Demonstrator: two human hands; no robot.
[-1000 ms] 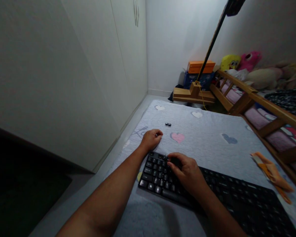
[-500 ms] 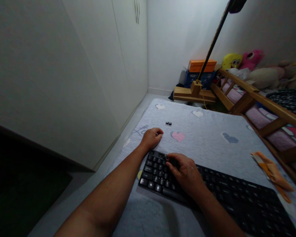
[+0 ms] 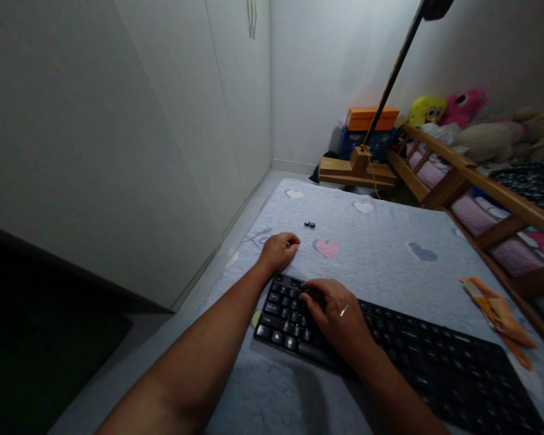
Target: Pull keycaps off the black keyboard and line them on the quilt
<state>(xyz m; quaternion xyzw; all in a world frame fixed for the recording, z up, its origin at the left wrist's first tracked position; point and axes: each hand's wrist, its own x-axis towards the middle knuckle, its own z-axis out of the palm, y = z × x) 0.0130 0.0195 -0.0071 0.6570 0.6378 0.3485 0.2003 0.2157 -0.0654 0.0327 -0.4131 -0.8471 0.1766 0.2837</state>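
A black keyboard lies at a slant on the pale quilted cloth with heart shapes. My right hand is over its upper left keys, thumb and fingers curled together; what they grip, if anything, is too dark to make out. Beyond the keyboard's left corner, my left hand rests on the cloth with curled fingers, a tiny shiny bit showing between them. Two small black pieces lie side by side just past my left hand.
An orange cloth with a brush lies at the right. A white cabinet stands along the left. Behind are a wooden stand with a slanted pole, an orange box and a wooden bed rail with plush toys beyond.
My right hand has shifted slightly left and up over the keys, its wrist turned a little. My left hand stays in place.
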